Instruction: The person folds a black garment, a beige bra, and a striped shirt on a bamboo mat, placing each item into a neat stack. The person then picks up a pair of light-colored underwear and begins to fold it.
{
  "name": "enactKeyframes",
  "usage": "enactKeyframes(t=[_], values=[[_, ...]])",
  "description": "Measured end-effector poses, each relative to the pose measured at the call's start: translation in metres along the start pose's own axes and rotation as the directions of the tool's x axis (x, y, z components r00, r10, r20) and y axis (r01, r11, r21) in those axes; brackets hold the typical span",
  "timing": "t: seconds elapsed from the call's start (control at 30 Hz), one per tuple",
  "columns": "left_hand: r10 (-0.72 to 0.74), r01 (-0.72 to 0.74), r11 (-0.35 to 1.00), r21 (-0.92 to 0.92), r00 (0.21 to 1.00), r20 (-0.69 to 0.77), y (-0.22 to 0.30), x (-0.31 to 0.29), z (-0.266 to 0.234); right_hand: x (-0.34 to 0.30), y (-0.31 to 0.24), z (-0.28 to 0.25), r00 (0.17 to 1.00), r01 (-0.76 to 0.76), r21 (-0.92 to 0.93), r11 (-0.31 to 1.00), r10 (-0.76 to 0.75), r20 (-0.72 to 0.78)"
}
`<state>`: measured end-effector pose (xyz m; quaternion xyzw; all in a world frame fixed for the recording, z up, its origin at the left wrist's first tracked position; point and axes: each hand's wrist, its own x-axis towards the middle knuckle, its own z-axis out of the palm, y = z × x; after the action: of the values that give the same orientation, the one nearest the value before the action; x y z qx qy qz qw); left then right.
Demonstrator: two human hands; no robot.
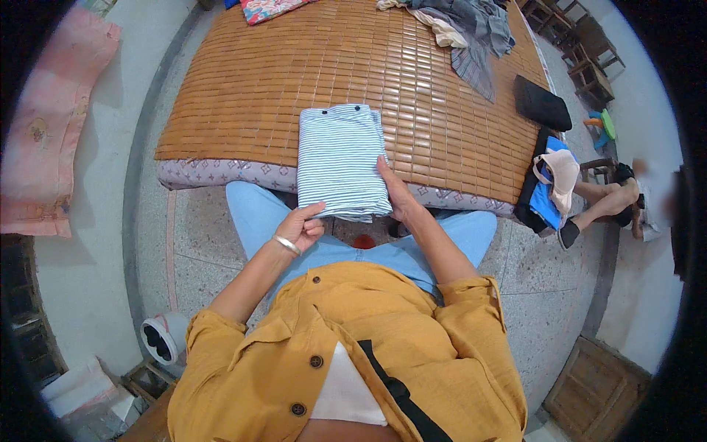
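Observation:
A neatly folded garment [340, 158] with thin blue and white stripes lies at the near edge of the bamboo mat, partly overhanging it. Two dark buttons show along its far edge. My left hand [300, 227], with a silver bangle at the wrist, pinches the garment's near left corner, fingers curled. Along the right edge, my right hand [395, 193] grips the folded layers, one digit lying on top and the rest partly hidden at the side.
The bamboo mat [250, 88] covers a bed. Rumpled grey clothes [471, 29] lie at its far right, a red patterned cloth [269, 9] at its far left. A folded black item [543, 103] and a beige bra [561, 177] are on the right. Beyond, a person's leg [604, 210] shows.

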<state>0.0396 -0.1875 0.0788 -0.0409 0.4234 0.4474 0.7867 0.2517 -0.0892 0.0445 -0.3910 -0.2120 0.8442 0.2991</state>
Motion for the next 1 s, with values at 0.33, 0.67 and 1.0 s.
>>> enactKeyframes(t=[0.33,0.67,1.0], values=[[-0.026,0.020,0.935,0.353,1.000,0.011,0.008,-0.025,0.001,0.015,-0.013,0.005,0.999,-0.045,0.097,0.994,0.043,0.018],[0.472,-0.522,0.304,0.797,0.809,0.349,0.031,0.086,0.033,0.020,-0.124,-0.048,0.807,0.473,-0.354,0.807,-0.558,-0.193],[0.401,-0.178,-0.774,0.608,0.605,0.687,0.010,0.149,0.059,-0.043,-0.358,-0.179,0.080,0.801,-0.568,0.190,-0.974,-0.213]])
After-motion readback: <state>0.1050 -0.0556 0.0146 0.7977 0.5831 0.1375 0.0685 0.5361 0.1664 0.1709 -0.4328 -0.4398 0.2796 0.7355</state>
